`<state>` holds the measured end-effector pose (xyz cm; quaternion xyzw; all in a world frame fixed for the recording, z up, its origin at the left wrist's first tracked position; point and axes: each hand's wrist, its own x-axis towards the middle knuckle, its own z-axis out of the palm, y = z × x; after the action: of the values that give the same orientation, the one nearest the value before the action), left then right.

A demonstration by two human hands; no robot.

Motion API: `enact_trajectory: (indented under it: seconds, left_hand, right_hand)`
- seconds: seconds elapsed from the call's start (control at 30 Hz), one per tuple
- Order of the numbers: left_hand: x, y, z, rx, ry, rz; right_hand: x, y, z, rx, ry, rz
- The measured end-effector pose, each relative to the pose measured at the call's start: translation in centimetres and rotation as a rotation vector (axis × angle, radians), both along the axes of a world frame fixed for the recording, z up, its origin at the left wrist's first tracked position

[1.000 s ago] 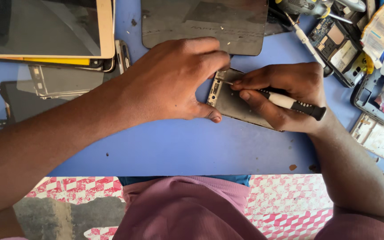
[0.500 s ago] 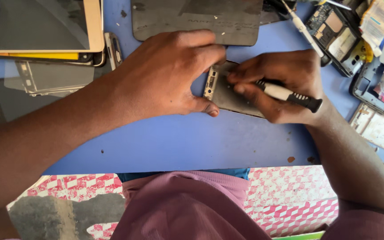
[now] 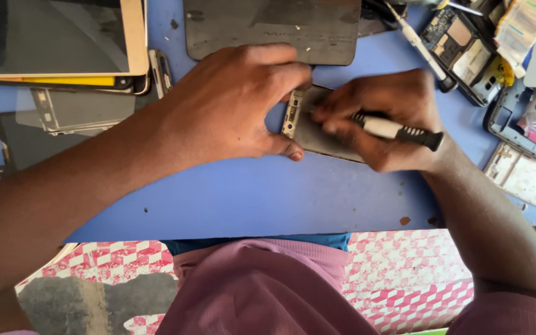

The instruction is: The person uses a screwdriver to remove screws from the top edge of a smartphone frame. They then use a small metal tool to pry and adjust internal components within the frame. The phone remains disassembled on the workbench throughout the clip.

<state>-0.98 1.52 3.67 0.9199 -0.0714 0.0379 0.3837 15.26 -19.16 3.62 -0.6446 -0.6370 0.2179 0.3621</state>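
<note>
A blue table (image 3: 231,198) is spread with parts. Above the opened phone (image 3: 308,127), at the table's far edge, a dark grey mat (image 3: 268,28) is laid. The phone, near the table's middle, is pinned flat under the left hand (image 3: 231,105), fingers curled over it. To its right, a white-and-black screwdriver (image 3: 395,130) is gripped in the closed right hand (image 3: 386,118), its tip hidden at the phone.
</note>
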Motion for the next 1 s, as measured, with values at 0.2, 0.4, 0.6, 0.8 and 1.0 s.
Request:
enact_trajectory:
  seconds: [0.2,0.4,0.6,0.8,1.0]
  left_hand:
    - [0.00,-0.07,0.21,0.002,0.004,0.015]
    - [0.27,-0.01,0.20,0.004,-0.065,-0.002]
    - [0.04,0.05,0.11,-0.002,-0.094,0.000]
    - [0.02,-0.22,0.04,0.022,-0.004,0.005]
    - [0.03,-0.36,0.11,0.020,-0.004,0.012]
  right_hand:
    - [0.23,-0.06,-0.41,-0.010,0.014,-0.007]
    - [0.12,-0.13,-0.51,0.014,0.026,-0.010]
    - [0.18,0.26,0.08,-0.010,-0.005,0.002]
    - [0.19,0.06,-0.54,-0.013,0.084,0.003]
    - [0.01,0.00,-0.75,-0.022,0.134,-0.007]
